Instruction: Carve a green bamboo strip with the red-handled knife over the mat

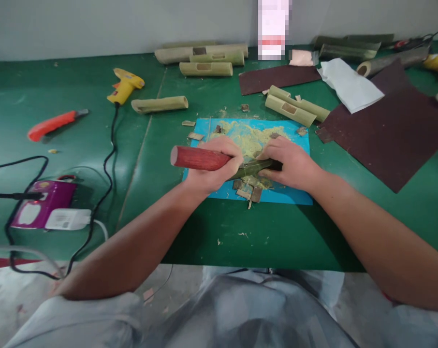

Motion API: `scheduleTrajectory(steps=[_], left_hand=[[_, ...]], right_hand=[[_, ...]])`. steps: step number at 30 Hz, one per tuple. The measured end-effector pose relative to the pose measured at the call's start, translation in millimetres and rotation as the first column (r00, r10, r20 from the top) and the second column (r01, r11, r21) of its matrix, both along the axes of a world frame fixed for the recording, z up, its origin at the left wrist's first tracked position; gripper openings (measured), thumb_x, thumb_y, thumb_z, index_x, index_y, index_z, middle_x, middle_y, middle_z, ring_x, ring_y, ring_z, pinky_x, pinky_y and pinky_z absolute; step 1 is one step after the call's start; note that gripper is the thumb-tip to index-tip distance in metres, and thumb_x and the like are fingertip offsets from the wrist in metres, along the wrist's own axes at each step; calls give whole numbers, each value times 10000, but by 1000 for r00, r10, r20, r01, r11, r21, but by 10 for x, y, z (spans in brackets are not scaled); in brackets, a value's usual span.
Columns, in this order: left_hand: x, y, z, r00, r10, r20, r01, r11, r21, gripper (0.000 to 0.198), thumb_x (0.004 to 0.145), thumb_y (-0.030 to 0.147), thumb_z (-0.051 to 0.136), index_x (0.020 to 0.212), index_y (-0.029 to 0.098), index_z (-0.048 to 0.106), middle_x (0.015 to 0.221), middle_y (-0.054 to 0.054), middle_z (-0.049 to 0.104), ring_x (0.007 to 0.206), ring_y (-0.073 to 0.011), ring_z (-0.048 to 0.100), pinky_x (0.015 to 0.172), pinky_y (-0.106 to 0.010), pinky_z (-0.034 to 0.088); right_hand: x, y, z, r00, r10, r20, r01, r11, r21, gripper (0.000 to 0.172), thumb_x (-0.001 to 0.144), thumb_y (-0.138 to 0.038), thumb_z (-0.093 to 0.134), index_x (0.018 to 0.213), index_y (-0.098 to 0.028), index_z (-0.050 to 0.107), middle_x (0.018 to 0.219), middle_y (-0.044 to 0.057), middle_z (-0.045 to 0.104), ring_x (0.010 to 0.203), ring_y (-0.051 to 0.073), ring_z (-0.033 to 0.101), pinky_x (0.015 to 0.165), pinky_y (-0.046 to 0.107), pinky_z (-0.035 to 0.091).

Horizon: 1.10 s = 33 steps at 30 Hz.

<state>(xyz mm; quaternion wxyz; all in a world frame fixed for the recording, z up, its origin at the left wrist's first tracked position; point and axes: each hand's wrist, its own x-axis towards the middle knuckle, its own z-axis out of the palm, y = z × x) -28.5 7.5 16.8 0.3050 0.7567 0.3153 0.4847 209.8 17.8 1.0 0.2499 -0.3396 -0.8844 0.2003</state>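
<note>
My left hand (219, 166) is wrapped round a tool with a thick red wooden handle (200, 158). Its working end is mostly hidden behind my fingers, against a green bamboo piece (253, 168). With fingers and thumb, my right hand (291, 162) grips the other end of that bamboo, holding it low over a blue sheet (297, 197). Yellowish bamboo dust (250, 137) covers part of the sheet. Small cut bamboo chips (255, 194) lie just below the bamboo, between my hands.
Cut bamboo tubes (206, 69) lie at the back, with others (290, 110) nearer. Dark brown sheets (389, 145) and a white cloth (349, 84) are right. Leftward are a yellow glue gun (124, 88), an orange utility knife (54, 125), and a purple power strip (43, 203) with cords.
</note>
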Motion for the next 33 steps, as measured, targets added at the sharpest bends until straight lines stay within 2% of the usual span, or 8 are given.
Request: scheduleTrajectory(steps=[4,10,14,21,28,33], left_hand=[[8,1,13,999,-19,-29,18,1000,-17,92,856,246,729,765,240,711,808,-17,728,817,-211,691,808,-413,552],[-11,16,-51,996,22,84,-22,1000,5,205,902,236,673,698,228,653,723,-6,669,692,-173,627,695,-372,493],[-17,18,-63,997,16,79,-17,1000,6,229,908,262,675,682,230,650,713,-15,664,680,-184,623,682,-379,490],[10,3,-11,999,5,51,-5,1000,10,219,899,277,688,685,229,673,723,-22,683,690,-179,644,698,-382,525],[-3,-6,-13,999,33,38,-32,999,-45,145,857,263,741,719,238,707,735,-17,691,751,-190,669,777,-397,548],[-12,23,-57,995,20,96,-19,1000,-9,250,905,306,712,672,221,674,712,-14,687,683,-164,648,686,-353,518]], right_hand=[[0,-7,-1,1000,-10,-6,10,1000,6,163,870,-359,691,960,-225,666,962,74,685,942,270,585,853,444,450],[1,4,6,1000,9,-17,-9,1000,-3,179,867,-367,695,958,-217,666,964,75,676,951,269,586,872,449,453],[1,5,8,1000,2,-4,-2,1000,-9,177,868,-371,698,964,-225,669,979,76,679,961,271,586,872,448,452],[-3,-3,4,1000,1,-16,-1,1000,-10,147,871,-358,683,951,-237,664,974,70,683,957,267,587,873,447,452],[-6,4,-1,1000,-1,-16,1,1000,-7,161,864,-367,691,947,-233,661,953,67,677,944,267,585,859,445,453],[-5,-4,1,1000,-6,-15,6,1000,3,157,869,-359,683,956,-229,667,967,70,682,953,268,587,858,444,459]])
